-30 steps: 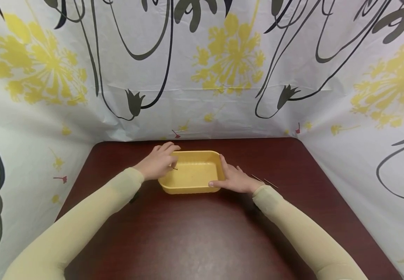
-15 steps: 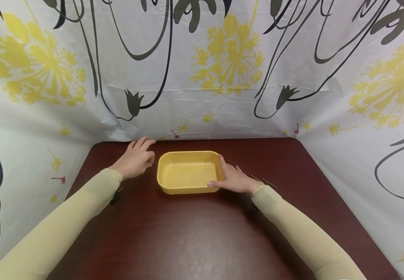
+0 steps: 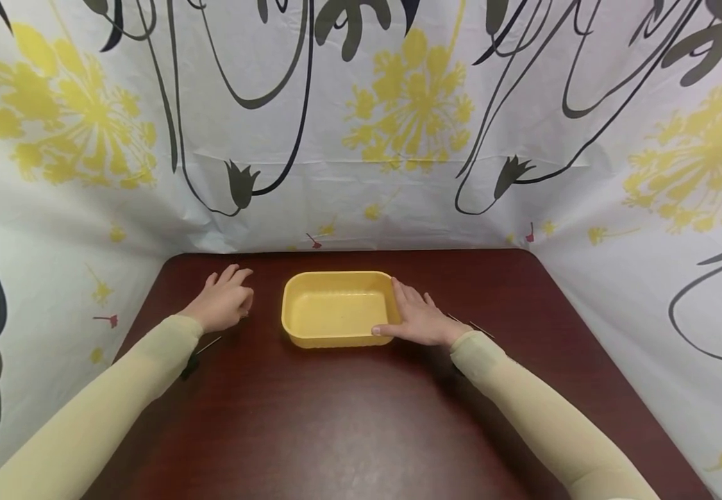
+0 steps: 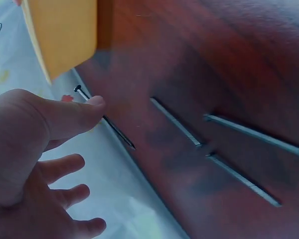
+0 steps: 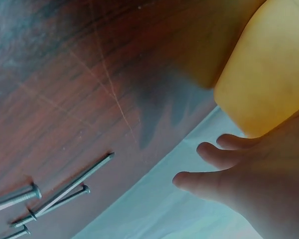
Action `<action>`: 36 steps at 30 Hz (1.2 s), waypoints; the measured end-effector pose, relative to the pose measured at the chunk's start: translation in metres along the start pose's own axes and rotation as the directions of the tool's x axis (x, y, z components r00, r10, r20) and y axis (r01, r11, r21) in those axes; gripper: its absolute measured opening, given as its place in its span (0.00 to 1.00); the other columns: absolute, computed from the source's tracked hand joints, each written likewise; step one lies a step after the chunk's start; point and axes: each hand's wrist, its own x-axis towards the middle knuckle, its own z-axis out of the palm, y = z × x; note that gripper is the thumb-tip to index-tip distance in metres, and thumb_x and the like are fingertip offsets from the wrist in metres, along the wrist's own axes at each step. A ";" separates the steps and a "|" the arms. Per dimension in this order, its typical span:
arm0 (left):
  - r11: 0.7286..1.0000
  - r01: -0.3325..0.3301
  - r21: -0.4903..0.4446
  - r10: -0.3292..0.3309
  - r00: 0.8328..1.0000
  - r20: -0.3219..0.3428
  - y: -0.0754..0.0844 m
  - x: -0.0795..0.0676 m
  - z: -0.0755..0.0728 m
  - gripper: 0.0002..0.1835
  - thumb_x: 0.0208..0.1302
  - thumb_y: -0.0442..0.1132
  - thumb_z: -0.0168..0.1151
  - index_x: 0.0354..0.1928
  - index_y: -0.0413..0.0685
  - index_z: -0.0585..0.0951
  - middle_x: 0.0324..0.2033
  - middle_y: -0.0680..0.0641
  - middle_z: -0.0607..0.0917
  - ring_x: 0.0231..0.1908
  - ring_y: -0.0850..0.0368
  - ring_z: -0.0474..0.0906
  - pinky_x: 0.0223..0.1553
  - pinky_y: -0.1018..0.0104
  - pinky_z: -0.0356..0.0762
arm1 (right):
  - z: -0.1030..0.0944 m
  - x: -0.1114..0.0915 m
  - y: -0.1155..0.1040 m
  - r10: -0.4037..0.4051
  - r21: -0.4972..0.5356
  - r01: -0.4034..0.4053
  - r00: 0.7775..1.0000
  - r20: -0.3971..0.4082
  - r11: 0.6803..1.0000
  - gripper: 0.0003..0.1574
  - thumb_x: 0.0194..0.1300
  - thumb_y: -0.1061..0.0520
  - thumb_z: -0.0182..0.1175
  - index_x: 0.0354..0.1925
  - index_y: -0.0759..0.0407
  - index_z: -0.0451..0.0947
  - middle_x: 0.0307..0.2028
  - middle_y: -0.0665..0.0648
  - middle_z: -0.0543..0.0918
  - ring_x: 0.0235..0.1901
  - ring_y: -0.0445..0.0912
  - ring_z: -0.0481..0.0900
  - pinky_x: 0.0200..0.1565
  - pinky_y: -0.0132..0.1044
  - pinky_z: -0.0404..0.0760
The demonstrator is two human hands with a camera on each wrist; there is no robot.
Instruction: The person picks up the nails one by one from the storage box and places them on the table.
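Observation:
My left hand is over the table's left side, to the left of a yellow plastic bin. In the left wrist view its thumb and index finger pinch a dark metal nail, which slants with its head toward the bin; the other fingers are loosely bent. Beneath lie more nails, one nearest the hand and two farther off. My right hand rests against the bin's right end, thumb on the front rim and fingers along the side. The right wrist view shows its fingers beside the yellow wall.
Several nails lie on the table right of the bin, partly behind my right wrist in the head view. A dark object shows under my left sleeve. A patterned cloth hangs along the dark red table's back edge and sides.
My left hand has moved left from over the bin's left end, where a thin thing showed at its fingertips, to above the table. My right hand and the bin have stayed in place.

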 end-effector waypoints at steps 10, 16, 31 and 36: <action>0.999 0.023 -0.031 -0.021 0.998 0.058 -0.007 -0.012 0.015 0.13 0.62 0.29 0.67 0.23 0.53 0.80 0.70 0.31 0.63 0.72 0.27 0.44 0.61 0.20 0.45 | 0.002 -0.001 -0.001 -0.031 -0.134 0.025 0.999 -0.037 0.991 0.80 0.54 0.09 0.41 0.80 0.62 0.35 0.80 0.61 0.38 0.77 0.61 0.43 0.69 0.68 0.44; 0.999 0.037 -0.034 -0.034 0.996 0.077 -0.007 -0.013 0.022 0.14 0.63 0.29 0.65 0.23 0.55 0.80 0.71 0.31 0.62 0.72 0.27 0.45 0.61 0.20 0.45 | 0.003 -0.003 -0.001 -0.051 -0.160 0.041 0.997 -0.058 0.986 0.78 0.56 0.10 0.39 0.80 0.62 0.34 0.80 0.59 0.34 0.77 0.60 0.41 0.70 0.66 0.42; 0.999 0.037 -0.028 -0.035 0.997 0.069 -0.007 -0.016 0.030 0.15 0.61 0.31 0.69 0.21 0.57 0.79 0.68 0.32 0.68 0.70 0.28 0.54 0.59 0.20 0.49 | 0.008 -0.005 0.002 -0.106 -0.206 0.080 0.987 -0.120 0.975 0.74 0.59 0.11 0.38 0.80 0.62 0.38 0.80 0.57 0.36 0.77 0.60 0.42 0.69 0.69 0.44; 0.999 0.037 -0.032 -0.035 0.997 0.068 -0.006 -0.018 0.031 0.15 0.62 0.31 0.68 0.21 0.57 0.78 0.68 0.32 0.67 0.70 0.28 0.54 0.60 0.20 0.47 | 0.011 -0.006 0.003 -0.097 -0.198 0.071 0.987 -0.127 0.978 0.73 0.60 0.11 0.37 0.80 0.61 0.37 0.80 0.56 0.35 0.77 0.59 0.41 0.69 0.69 0.43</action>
